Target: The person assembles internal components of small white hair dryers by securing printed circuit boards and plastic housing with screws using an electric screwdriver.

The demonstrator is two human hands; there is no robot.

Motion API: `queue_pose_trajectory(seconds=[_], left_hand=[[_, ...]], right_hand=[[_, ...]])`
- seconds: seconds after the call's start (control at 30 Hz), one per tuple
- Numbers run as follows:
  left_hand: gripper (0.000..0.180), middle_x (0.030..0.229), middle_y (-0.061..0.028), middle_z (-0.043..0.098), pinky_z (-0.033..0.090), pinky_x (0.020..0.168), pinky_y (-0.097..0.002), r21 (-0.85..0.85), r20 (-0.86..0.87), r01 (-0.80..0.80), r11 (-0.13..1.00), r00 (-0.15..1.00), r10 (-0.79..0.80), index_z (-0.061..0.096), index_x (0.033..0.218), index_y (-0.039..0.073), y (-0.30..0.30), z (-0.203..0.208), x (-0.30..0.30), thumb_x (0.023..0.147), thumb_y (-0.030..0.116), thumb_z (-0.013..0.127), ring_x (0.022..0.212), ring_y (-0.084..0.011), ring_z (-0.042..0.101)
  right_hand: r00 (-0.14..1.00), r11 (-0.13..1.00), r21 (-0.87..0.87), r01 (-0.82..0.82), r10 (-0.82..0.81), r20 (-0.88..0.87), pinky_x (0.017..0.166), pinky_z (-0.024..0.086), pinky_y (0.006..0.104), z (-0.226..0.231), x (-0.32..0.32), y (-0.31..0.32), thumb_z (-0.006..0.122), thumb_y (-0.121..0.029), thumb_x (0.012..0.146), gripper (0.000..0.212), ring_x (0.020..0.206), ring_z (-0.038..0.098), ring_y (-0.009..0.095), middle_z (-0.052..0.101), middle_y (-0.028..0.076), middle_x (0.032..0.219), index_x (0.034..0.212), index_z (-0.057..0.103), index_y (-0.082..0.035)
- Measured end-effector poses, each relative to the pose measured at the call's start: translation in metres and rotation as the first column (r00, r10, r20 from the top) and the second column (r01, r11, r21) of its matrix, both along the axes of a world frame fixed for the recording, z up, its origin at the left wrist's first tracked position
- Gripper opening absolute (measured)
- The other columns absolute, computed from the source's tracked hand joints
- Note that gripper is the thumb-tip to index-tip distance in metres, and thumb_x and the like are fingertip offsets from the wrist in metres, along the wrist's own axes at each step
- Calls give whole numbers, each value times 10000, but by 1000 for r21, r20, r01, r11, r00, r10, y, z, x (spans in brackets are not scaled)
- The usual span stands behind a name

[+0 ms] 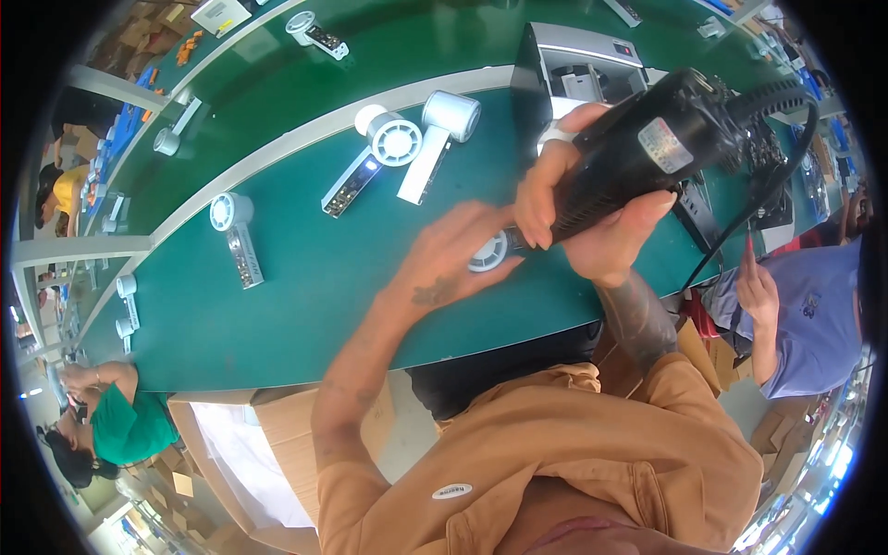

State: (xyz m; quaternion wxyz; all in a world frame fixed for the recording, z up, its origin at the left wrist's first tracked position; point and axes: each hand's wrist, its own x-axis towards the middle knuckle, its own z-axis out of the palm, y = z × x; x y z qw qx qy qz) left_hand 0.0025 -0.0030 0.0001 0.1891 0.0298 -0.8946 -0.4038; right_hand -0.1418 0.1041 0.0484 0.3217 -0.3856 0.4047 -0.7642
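Observation:
My right hand (597, 245) is wrapped round a thick black corded power tool (629, 153), which is tilted with its front end down and left. Its exact kind cannot be told. My left hand (453, 254) closes round the pale round head of a small handheld fan (488, 252) on the green bench. The tool's front end meets the fan beside my left fingertips; the contact point is hidden. Beyond my left hand lie a fan with its circuit board showing (393, 139) and a white-handled fan (450, 116). Farther left rests another opened fan (231, 213).
A grey and black machine (583, 65) stands at the back right. The tool's black cable (805, 139) loops down the right side. More fans lie along the far green strip (268, 92). An open cardboard box (287, 435) sits below the bench; co-workers (805, 305) are on both sides.

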Motion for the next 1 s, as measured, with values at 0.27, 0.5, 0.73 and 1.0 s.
queue_pose_trajectory(seconds=[0.27, 0.5, 0.73, 1.0], left_hand=[[397, 1003, -92, 637, 538, 721, -371, 1, -31, -7, 1000, 999, 7, 645, 1061, 49, 0, -1, 0, 708, 82, 823, 869, -283, 635], [385, 990, -97, 637, 537, 715, -369, -6, -60, -5, 1000, 998, 4, 648, 1056, 46, -1, -4, -2, 710, 68, 817, 845, -283, 638], [366, 974, -93, 641, 538, 712, -363, 2, -41, -16, 1000, 999, 16, 649, 1038, 50, 0, -1, -3, 713, 69, 816, 842, -281, 641], [352, 970, -89, 616, 524, 699, -390, 18, -55, 4, 1000, 998, -3, 657, 1047, 63, -2, -8, 1, 727, 106, 798, 847, -297, 624]], right_hand=[[997, 997, -71, -24, 29, 69, 438, 406, 318, 2, -1, 2, 423, -873, 776, 1012, 439, 470, 175, 521, 90, 655, 1345, 322, -43], [1000, 999, -33, 9, -9, 9, 440, 409, 310, 6, 2, 3, 435, -862, 783, 992, 444, 479, 179, 518, 97, 647, 1320, 328, -35], [1000, 1000, -25, -5, 5, 1, 453, 419, 309, 6, -1, 3, 441, -857, 784, 995, 451, 485, 180, 525, 102, 648, 1307, 313, -21], [996, 998, -43, -40, 37, -80, 431, 420, 293, 1, 4, 2, 520, -828, 764, 985, 462, 514, 182, 536, 102, 622, 1282, 353, -7]])
